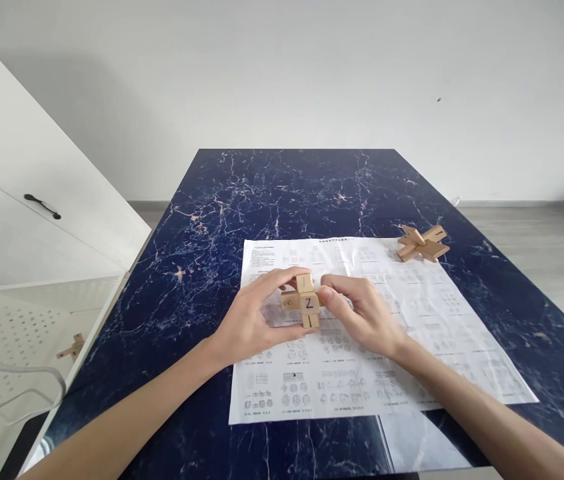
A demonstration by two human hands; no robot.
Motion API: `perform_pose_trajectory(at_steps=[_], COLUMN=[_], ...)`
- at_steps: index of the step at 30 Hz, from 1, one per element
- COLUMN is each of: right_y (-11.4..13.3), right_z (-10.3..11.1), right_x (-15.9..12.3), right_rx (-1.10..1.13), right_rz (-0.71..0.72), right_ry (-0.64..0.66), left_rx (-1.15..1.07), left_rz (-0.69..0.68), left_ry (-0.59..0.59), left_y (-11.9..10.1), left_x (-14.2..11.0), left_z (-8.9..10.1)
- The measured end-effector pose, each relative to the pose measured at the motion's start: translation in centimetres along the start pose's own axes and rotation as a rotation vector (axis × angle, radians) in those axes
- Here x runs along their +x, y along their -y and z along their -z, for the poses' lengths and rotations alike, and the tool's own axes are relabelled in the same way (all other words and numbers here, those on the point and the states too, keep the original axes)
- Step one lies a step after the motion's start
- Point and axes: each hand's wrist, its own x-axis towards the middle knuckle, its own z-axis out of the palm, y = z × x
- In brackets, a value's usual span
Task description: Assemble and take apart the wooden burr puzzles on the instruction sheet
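Observation:
Between my hands, above a printed sheet, is a wooden interlocking puzzle [309, 304] made of crossed blocks, with handwritten numbers such as 1 and 2 on its ends. My left hand [252, 310] spans it, fingers at the top block and thumb at the bottom one. From the other side my right hand [359, 313] pinches the right-hand block between thumb and bent fingers. That block's end is mostly covered by the fingers. Under both hands lies the white instruction sheet [412, 353] with rows of small diagrams, slightly creased.
A second wooden cross-shaped puzzle [422, 244] rests at the sheet's upper right corner. The table [282, 193] has a dark blue marbled top. Left of it stand a white perforated basket [17, 327], with a wooden piece [73, 347] inside, and a white cabinet [62, 160].

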Motion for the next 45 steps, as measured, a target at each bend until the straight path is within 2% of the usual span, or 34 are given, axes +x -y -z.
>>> perform_pose_trajectory(at_steps=[3,5,8,10,12,15,18,23,27,30,32,35,38,42,45], right_y=[0.1,0.2,0.4,0.5,0.3,-0.4,-1.3,-2.7,-3.4,-3.8,-3.8,-3.3,-2.4,-1.5,-1.4], right_z=[-0.1,-0.1,-0.2,-0.2,-0.2,0.3,1.0,2.3,3.6,4.1,3.9,2.9,1.5,0.0,-0.6], right_x=[0.1,0.1,0.1,0.3,0.7,1.4,2.1,2.5,2.7,2.9,2.9,2.8,2.4,1.9,1.7], right_rx=[0.081,0.1,0.13,0.194,0.383,0.867,1.208,1.507,1.609,1.544,1.454,1.265,0.944,0.484,0.21], right_rz=[-0.072,-0.083,-0.126,-0.207,-0.323,-0.487,-0.547,-0.553,-0.572,-0.557,-0.528,-0.51,-0.516,-0.391,-0.292], right_ry=[0.034,0.01,-0.048,-0.082,-0.125,-0.202,-0.302,-0.486,-0.638,-0.679,-0.627,-0.459,-0.289,-0.084,0.023], left_rx=[0.115,0.124,0.082,0.051,0.027,-0.004,-0.012,-0.005,-0.001,0.013,0.038,0.093,0.12,0.116,0.097], left_rz=[-0.082,-0.102,-0.053,0.015,0.085,0.167,0.226,0.291,0.284,0.292,0.3,0.302,0.286,0.276,0.283], left_ry=[-0.014,-0.011,0.002,-0.011,-0.042,-0.091,-0.118,-0.098,-0.093,-0.086,-0.075,-0.049,-0.011,0.032,0.048], left_y=[0.3,0.4,0.4,0.5,0.6,0.8,0.9,0.9,1.0,1.0,0.9,0.6,0.4,0.3,0.1], left_x=[-0.1,-0.1,0.1,0.3,0.5,0.6,0.7,0.7,0.7,0.7,0.7,0.8,0.9,1.1,1.1], left_z=[0.0,0.0,-0.1,-0.2,-0.3,-0.4,-0.4,-0.3,-0.3,-0.3,-0.2,0.0,0.0,-0.1,-0.1])
